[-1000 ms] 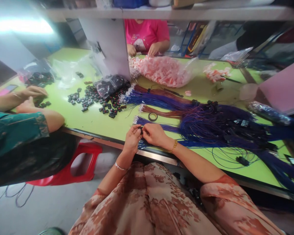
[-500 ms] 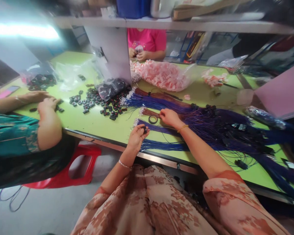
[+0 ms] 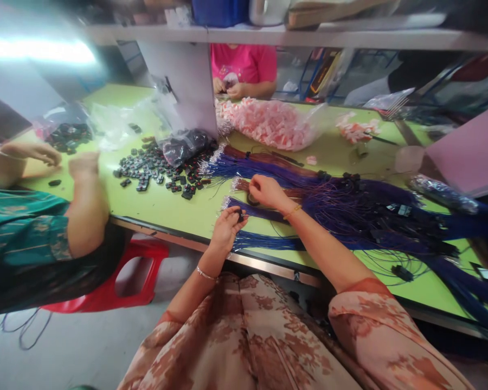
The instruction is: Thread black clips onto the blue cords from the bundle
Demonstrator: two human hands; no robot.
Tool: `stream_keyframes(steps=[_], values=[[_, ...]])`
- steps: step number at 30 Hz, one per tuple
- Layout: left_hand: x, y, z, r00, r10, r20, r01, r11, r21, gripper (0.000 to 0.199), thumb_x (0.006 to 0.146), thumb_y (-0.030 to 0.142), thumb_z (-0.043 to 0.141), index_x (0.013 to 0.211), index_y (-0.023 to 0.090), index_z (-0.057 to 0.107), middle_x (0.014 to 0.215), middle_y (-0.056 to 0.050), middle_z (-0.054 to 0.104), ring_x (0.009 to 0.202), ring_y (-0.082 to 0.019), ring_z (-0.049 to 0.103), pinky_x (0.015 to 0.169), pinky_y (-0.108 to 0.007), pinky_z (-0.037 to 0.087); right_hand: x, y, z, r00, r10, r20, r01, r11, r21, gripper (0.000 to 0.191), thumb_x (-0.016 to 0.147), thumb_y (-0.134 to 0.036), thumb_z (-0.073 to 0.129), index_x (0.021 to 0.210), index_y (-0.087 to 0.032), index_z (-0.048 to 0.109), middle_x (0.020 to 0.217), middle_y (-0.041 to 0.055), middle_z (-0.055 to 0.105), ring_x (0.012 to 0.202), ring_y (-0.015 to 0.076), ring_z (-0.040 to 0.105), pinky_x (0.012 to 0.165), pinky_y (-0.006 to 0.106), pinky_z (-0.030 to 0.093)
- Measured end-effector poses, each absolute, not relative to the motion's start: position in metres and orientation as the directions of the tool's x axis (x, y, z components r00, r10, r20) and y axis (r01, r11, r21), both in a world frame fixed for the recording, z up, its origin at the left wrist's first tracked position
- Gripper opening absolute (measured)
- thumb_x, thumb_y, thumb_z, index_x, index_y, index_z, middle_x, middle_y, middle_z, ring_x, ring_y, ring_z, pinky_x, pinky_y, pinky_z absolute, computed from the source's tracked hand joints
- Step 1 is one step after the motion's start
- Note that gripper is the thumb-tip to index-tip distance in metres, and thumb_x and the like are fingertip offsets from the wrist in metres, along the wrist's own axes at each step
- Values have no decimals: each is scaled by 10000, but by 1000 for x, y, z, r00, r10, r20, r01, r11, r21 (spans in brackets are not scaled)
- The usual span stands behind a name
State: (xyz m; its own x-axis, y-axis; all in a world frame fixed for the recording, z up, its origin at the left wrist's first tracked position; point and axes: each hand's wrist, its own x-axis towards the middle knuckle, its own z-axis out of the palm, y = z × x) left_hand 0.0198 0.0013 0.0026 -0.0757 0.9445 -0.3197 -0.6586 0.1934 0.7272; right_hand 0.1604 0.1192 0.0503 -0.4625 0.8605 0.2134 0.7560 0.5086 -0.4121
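Observation:
My left hand (image 3: 225, 230) holds a small black connector housing (image 3: 240, 215) between thumb and fingers, just off the table's front edge. My right hand (image 3: 268, 192) is closed in a pinch over the brown wires (image 3: 241, 185), a little right of their silvery terminal ends; the exact strand is too fine to make out. Beneath that hand, a dark tape ring (image 3: 252, 199) is mostly covered. Bundles of blue wires (image 3: 260, 241) lie in front of and behind the brown ones, their metal-tipped ends pointing left.
Several loose black housings (image 3: 142, 173) are spread left of the wires, beside a bag (image 3: 185, 146) of dark parts. Pink pieces (image 3: 272, 124) fill a clear bag behind. A co-worker's arm (image 3: 87, 200) is at the left; another person (image 3: 244, 70) sits opposite. A shelf (image 3: 309, 37) spans above.
My right hand has slid left along the brown wires towards their terminals, now covering the tape ring. My left hand stays put with the housing. The co-worker's hands at left have moved apart.

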Motion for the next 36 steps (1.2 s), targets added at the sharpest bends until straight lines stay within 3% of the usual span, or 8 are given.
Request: stream_keyframes(steps=[5, 11, 26, 36], values=[[20, 1, 0, -94, 944, -315, -657, 179, 732, 251, 717, 178, 700, 941, 148, 591, 883, -51, 662, 815, -143, 647, 857, -359, 493, 142, 102, 60, -547, 782, 299, 542, 603, -586, 110, 809, -202, 477, 763, -165, 570, 710, 9, 601, 613, 118, 473, 585, 233, 312], [19, 1, -1, -124, 948, -293, -688, 131, 714, 230, 710, 161, 695, 920, 157, 603, 866, -29, 644, 823, -132, 626, 872, -352, 491, 152, 75, 54, -596, 771, 224, 430, 543, -721, 86, 767, -209, 518, 724, -155, 569, 643, -18, 587, 576, 90, 466, 562, 208, 312], [17, 1, -1, -97, 947, -305, -692, 155, 705, 194, 745, 118, 634, 936, 139, 605, 855, -52, 666, 796, -131, 636, 829, -320, 498, 161, 51, 41, -543, 791, 282, 547, 588, -596, 86, 773, -226, 556, 710, -168, 565, 657, 7, 573, 584, 114, 450, 563, 233, 295], [22, -3, 1, -125, 951, -283, -622, 147, 769, 272, 688, 175, 716, 938, 169, 610, 831, -10, 645, 762, -103, 603, 758, -255, 475, 156, 49, 32, -534, 805, 257, 594, 574, -564, 37, 740, -192, 571, 745, -166, 597, 692, 18, 604, 610, 127, 486, 582, 237, 315]])
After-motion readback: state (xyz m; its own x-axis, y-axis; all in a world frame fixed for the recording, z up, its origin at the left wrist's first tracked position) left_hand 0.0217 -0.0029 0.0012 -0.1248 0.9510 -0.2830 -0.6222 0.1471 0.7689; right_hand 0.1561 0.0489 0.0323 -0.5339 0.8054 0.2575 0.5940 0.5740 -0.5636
